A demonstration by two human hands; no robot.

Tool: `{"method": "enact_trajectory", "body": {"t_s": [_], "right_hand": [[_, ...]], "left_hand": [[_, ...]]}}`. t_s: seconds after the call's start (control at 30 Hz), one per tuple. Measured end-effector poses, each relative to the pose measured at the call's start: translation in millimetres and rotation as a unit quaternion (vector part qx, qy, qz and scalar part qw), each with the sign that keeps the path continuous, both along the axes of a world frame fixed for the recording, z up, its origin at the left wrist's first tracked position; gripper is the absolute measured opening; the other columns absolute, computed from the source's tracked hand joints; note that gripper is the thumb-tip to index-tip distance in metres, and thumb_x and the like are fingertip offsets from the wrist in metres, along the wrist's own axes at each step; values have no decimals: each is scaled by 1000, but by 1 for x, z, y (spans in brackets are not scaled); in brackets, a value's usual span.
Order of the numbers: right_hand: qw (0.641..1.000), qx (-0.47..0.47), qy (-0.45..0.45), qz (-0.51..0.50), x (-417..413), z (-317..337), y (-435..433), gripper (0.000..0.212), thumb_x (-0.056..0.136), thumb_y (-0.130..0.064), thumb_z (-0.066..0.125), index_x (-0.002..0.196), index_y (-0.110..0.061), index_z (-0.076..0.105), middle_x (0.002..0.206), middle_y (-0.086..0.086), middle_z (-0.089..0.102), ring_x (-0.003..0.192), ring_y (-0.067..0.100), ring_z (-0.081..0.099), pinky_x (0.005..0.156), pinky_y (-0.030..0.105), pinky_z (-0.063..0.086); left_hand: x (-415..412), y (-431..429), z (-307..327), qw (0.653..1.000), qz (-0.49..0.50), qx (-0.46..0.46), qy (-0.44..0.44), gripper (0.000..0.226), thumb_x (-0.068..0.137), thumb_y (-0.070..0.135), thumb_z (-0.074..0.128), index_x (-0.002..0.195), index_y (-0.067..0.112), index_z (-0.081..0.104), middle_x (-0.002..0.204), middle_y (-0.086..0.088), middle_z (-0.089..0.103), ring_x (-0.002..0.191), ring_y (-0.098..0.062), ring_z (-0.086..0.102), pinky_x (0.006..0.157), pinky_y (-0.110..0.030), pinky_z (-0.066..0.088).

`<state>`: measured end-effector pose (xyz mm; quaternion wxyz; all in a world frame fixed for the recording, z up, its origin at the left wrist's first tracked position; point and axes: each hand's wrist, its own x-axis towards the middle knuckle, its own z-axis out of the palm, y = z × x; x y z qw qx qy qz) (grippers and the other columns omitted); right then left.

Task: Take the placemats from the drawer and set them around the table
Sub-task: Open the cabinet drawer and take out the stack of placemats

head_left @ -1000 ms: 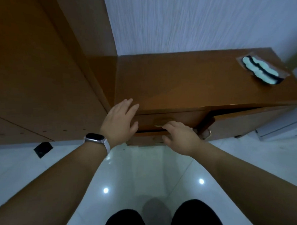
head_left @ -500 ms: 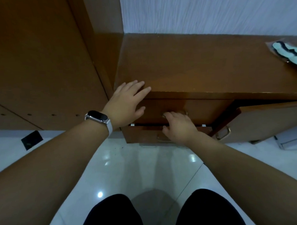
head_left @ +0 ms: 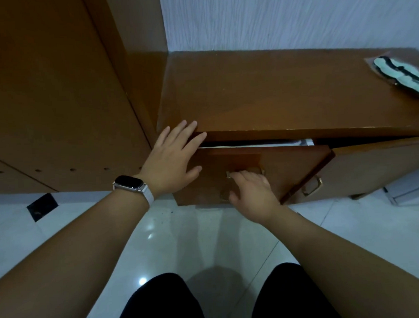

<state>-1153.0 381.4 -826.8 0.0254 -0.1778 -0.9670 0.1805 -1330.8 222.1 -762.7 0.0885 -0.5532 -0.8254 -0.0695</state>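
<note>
Now, at the low cabinet (head_left: pixel 272 91), crouched, knees over white tile.

Right hand (head_left: pixel 250 193): fingers hooked round the brass pull (head_left: pixel 262 171) at the middle of the drawer (head_left: pixel 288 165) front. Grasping it, knuckles toward me.

Left hand (head_left: pixel 172 158): released, fingers straight, laid flat against the cabinet's front edge at the drawer's left end. Holds nothing. Reads as a brace. Watch (head_left: pixel 130 184) on that wrist.

The drawer stands only slightly out. A narrow slit shows between its front and the cabinet top. In the slit lies a pale flat edge (head_left: pixel 251 144), most likely the placemats, though too little shows to be sure. None are out.

Key relation: the slit lies above and beyond my right hand, away from me. The pale edge runs left to right along the drawer's width. My left fingertips sit right at the slit's left end, so the left hand is the nearer one to reach in. The slit looks too thin for a hand; my guess is the drawer must come further toward me first.

To the right, a neighbouring front with its own brass handle (head_left: pixel 313 185) hangs ajar. A clear packet (head_left: pixel 401 73) with something teal and black lies on the cabinet top, far right.
</note>
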Motion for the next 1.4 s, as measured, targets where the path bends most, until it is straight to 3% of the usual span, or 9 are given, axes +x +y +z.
{"method": "enact_trajectory", "body": {"t_s": [0.1, 0.23, 0.33, 0.53, 1.03, 1.4], "right_hand": [[1000, -3, 0, 5, 15, -1, -10, 43, 89, -35, 55, 131, -24, 52, 118, -5, 60, 114, 17, 51, 105, 37, 29], [999, -1, -25, 21, 32, -1, -15, 43, 90, -41, 53, 129, -24, 53, 115, -6, 60, 110, 18, 53, 99, 35, 32], [997, 7, -64, 47, 42, 1, -14, 46, 88, -44, 47, 129, -23, 53, 112, -3, 60, 106, 21, 53, 94, 36, 35], [995, 9, -71, 69, 66, -1, -20, 50, 87, -44, 45, 132, -22, 53, 110, -2, 61, 102, 23, 55, 90, 37, 36], [996, -13, -76, 46, 116, -1, -62, 61, 85, -52, 33, 130, -18, 55, 111, 2, 63, 103, 26, 57, 95, 38, 38], [993, -8, -105, 54, 131, 5, -74, 61, 83, -55, 29, 131, -25, 52, 115, -4, 61, 110, 20, 55, 97, 33, 35]], "left_hand": [[5, -10, -1, 1000, -3, -3, -25, 66, 90, 46, 57, 149, 26, 33, 162, -6, 12, 149, -25, 3, 118, -48, 12], [13, -20, -3, 999, -17, -15, -47, 45, 91, 50, 55, 130, 28, 57, 162, -8, 10, 149, -28, 1, 116, -52, 17], [22, -26, -9, 996, -19, -49, -72, 51, 92, 52, 53, 135, 26, 53, 159, -9, 22, 147, -29, 15, 115, -49, 22], [44, -42, -16, 997, -15, -29, -66, 52, 88, 49, 59, 132, 21, 56, 141, -11, 50, 129, -31, 44, 105, -43, 37], [97, -80, -17, 994, -3, -17, -109, 53, 89, 51, 47, 133, 23, 55, 134, -5, 57, 129, -27, 43, 105, -43, 37], [119, -93, -19, 993, 10, -2, -118, 51, 87, 49, 51, 130, 23, 58, 131, -3, 60, 129, -27, 46, 103, -43, 40]]}}
